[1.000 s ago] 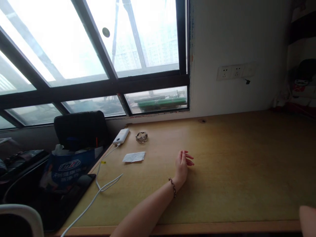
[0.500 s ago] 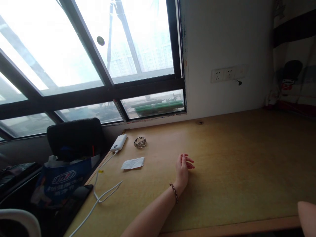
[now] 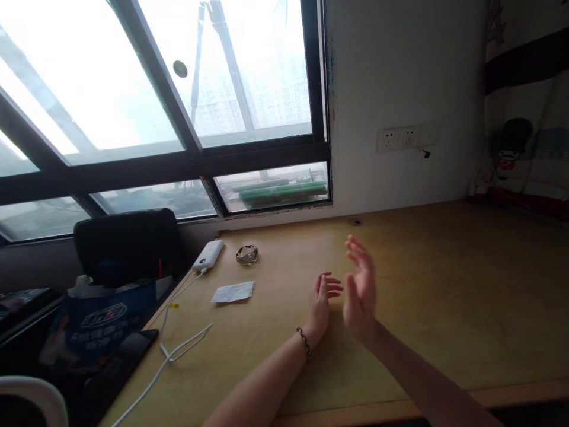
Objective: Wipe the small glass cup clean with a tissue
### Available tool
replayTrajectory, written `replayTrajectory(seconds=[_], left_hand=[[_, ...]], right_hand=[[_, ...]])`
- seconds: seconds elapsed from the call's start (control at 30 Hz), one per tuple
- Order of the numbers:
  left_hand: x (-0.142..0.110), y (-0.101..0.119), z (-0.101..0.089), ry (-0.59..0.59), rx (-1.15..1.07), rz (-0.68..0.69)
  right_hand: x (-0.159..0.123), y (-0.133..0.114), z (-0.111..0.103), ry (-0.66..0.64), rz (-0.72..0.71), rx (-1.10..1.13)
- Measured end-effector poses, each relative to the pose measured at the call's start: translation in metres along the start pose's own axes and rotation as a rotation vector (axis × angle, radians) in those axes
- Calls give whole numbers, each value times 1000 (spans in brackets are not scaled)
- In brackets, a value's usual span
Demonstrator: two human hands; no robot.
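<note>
Now right hand (image 3: 359, 293) raised beside left hand (image 3: 320, 302), desk (image 3: 444, 284) below.

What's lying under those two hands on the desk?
Only bare wooden desk shows around the left hand and the raised right hand. Both look empty. The patch directly beneath the left palm is covered, so anything flat there stays hidden.

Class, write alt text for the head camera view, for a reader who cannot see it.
A person's left hand rests on a wooden desk while the right hand is raised beside it, fingers spread, both holding nothing. Farther left lie a paper slip, a bracelet and a white power bank with its cable, below a large window.
</note>
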State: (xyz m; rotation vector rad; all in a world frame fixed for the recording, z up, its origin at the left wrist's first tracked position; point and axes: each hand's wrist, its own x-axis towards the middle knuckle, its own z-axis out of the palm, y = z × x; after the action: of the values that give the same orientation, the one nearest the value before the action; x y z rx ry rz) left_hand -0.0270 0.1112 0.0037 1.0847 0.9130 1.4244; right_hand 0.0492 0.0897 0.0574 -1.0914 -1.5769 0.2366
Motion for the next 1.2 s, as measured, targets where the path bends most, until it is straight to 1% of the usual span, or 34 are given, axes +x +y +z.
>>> replayTrajectory(seconds=[0.07, 0.13, 0.17, 0.23, 0.3, 0.4, 0.47, 0.53, 0.63, 0.77, 1.0, 1.1, 1.2], left_hand=[[4, -3, -2, 5, -20, 22], [10, -10, -6, 42, -36, 25], [13, -13, -8, 71, -45, 26], [19, -18, -11, 115, -63, 30], [22, -19, -13, 107, -67, 51], [19, -14, -11, 14, -66, 79], [16, -11, -9, -51, -71, 59], [14, -11, -8, -87, -58, 14], [14, -17, -9, -81, -9, -15], [17, -26, -13, -65, 20, -4], [14, -22, -10, -53, 72, 4], [13, -16, -11, -82, 188, 68], [15, -5, -20, -138, 483, 174]], right_hand=[[-6, 19, 22, -3, 84, 94], [-12, 39, 42, -71, 146, 174], [-14, 47, 50, -132, 149, 190], [-17, 56, 57, -177, 156, 210], [-18, 56, 55, -215, 143, 243], [-19, 46, 46, -279, 141, 312], [-19, 40, 40, -312, 162, 370], [-19, 38, 37, -334, 184, 443], [-17, 39, 35, -338, 211, 529], [-15, 41, 36, -338, 222, 562], [-19, 44, 39, -356, 233, 574], [-21, 44, 40, -349, 213, 546], [-21, 46, 40, -293, 191, 490]])
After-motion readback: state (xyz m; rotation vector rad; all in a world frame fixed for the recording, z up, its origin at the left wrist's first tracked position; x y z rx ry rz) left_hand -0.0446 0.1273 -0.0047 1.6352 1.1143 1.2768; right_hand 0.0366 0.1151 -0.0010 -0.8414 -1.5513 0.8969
